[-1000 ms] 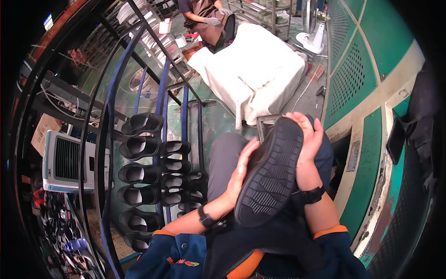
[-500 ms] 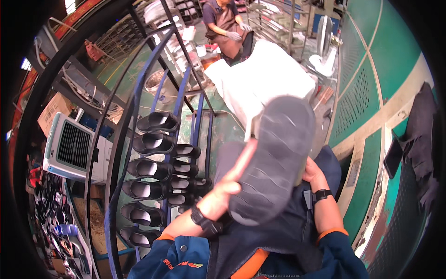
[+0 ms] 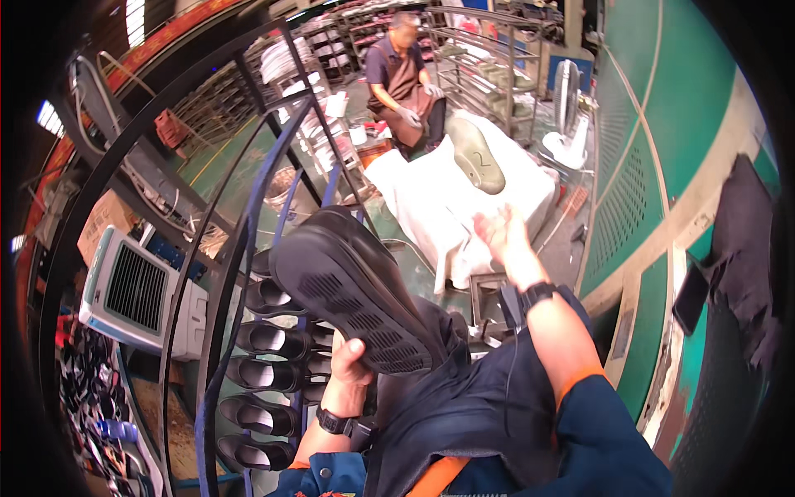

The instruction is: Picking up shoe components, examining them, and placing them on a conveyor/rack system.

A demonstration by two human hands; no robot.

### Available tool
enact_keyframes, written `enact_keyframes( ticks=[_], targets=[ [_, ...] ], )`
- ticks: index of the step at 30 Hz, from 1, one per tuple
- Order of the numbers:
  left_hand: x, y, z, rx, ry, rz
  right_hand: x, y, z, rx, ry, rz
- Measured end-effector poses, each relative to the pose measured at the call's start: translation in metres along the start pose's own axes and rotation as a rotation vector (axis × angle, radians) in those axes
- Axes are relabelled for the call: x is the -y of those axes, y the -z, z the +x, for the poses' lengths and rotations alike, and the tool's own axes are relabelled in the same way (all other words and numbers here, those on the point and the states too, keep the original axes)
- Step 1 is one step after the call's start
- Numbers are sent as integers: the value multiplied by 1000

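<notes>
A black shoe [image 3: 352,286] is tilted in front of me, its ridged sole turned partly toward me. My left hand [image 3: 352,364] is closed around one end of it, thumb on the edge of the sole. Further out, my right hand [image 3: 503,236] reaches forward with fingers apart and nothing in it. Just beyond those fingers is an olive-green shoe last [image 3: 476,155] with a dark handwritten mark, over the white cloth-covered surface [image 3: 414,186]. I cannot tell whether the last rests on the cloth or is still above it.
On my left a metal rack [image 3: 286,141] holds several black shoes [image 3: 261,374]. Behind it stands a white air cooler [image 3: 137,277]. A gloved person [image 3: 402,87] sits beyond the cloth. A white fan [image 3: 567,116] stands at the far right, near green panels [image 3: 625,215].
My right hand has left the shoe and moved forward, open. The olive last now shows over the white cloth. The shoe has swung left and tilted in my left hand.
</notes>
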State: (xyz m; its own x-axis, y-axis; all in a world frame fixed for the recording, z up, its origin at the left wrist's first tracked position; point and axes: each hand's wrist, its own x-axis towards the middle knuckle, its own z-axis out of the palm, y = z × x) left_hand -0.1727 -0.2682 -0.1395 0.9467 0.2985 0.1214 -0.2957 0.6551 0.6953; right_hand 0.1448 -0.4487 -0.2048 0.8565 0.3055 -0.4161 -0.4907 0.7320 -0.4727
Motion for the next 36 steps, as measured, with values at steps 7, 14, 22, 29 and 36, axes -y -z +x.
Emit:
enact_keyframes(
  ticks=[7, 14, 22, 29, 36],
  targets=[
    [-35, -14, 39, 444, -731, 1376, -66, 19, -159, 714, -534, -378],
    [12, -43, 33, 518, -584, 1650, -22, 30, -158, 643, -353, -5],
    [30, -60, 19, 611, -654, 1528, -16, 38, -167, 666, -203, -33],
    [54, -58, 17, 824, -342, 1544, -31, 35, -184, 582, 82, -561],
    [82, -36, 5, 685, -255, 1169, -40, 56, -182, 577, -52, -352]
  ],
)
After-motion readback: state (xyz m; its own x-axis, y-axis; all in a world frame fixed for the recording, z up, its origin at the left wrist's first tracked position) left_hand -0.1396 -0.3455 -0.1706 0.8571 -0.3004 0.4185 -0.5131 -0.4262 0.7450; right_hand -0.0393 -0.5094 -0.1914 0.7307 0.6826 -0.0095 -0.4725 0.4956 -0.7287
